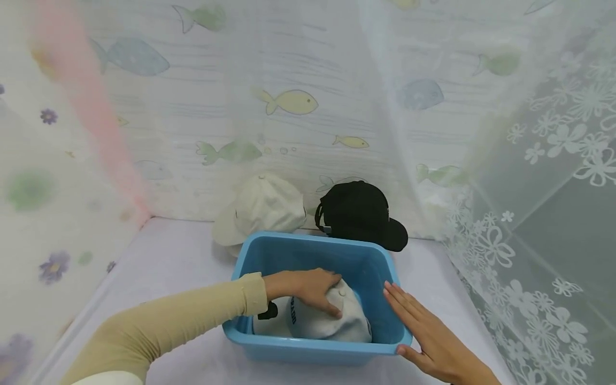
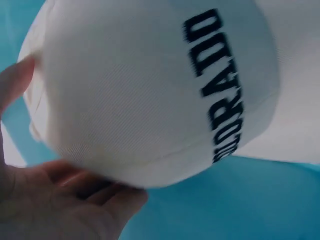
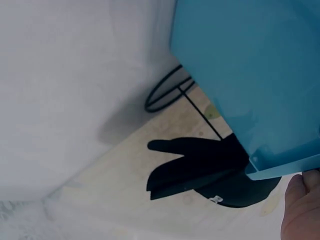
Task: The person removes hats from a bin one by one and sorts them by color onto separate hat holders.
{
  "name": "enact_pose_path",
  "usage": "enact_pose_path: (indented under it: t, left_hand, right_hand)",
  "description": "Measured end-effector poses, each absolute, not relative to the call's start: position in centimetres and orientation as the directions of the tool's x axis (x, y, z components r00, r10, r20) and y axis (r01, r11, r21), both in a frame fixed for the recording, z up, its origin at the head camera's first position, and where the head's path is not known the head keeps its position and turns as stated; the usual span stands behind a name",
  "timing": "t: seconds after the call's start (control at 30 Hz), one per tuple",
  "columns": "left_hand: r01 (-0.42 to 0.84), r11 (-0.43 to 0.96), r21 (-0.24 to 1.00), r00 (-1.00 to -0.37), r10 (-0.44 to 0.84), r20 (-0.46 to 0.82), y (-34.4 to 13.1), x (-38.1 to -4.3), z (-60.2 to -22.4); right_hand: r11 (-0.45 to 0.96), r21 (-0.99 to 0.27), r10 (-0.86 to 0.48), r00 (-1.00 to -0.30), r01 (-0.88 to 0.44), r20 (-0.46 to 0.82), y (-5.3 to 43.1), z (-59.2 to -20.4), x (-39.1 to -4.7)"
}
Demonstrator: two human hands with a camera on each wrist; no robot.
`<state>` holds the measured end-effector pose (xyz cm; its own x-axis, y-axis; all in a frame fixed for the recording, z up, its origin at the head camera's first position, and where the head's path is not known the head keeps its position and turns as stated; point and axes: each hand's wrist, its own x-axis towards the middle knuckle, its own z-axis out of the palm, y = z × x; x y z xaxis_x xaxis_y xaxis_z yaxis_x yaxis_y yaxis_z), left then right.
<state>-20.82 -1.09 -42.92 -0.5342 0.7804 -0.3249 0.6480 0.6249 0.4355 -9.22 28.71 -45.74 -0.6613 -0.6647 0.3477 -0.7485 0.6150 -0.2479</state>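
Observation:
Inside the blue plastic bin [image 1: 308, 345] lies a white cap [image 1: 332, 321] with dark "COLORADO" lettering, its brim toward the left. My left hand [image 1: 315, 289] reaches into the bin and grips the cap's crown. In the left wrist view, the thumb and fingers [image 2: 125, 202] sit on opposite sides of the crown, and the lettering faces away from the palm. My right hand [image 1: 428, 331] rests on the bin's right rim with straight fingers, the thumb at the front corner. Only part of the right hand [image 3: 302, 205] shows in the right wrist view, beside the rim.
Behind the bin stand a cream cap [image 1: 269, 206] on the left and a black cap [image 1: 358, 214] on the right. A black wire stand [image 3: 200, 110] shows under the black cap. White cloth [image 1: 178, 251] covers the table, and fish-printed curtains [image 1: 298, 59] hang at the back.

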Motion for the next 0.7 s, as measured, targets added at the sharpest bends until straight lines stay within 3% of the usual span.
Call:
enact_pose_path:
  t: [0.17, 0.5, 0.7]
  left_hand:
    - [0.643, 0.630, 0.434, -0.552, 0.775, -0.308, -0.9, -20.8, -43.5]
    - [0.604, 0.538, 0.587, -0.492, 0.832, -0.257, -1.6, -20.9, -42.3]
    - [0.610, 0.505, 0.611, -0.478, 0.849, -0.223, -2.0, -21.1, -41.6]
  right_hand:
    - [0.604, -0.254, -0.665, -0.653, -0.756, 0.363, 28.7, -45.9, -9.3]
    - [0.606, -0.324, -0.631, -0.687, -0.726, 0.361, 28.5, -46.3, -9.2]
    - [0.606, -0.330, -0.628, -0.690, -0.723, 0.359, 28.5, -46.4, -9.2]
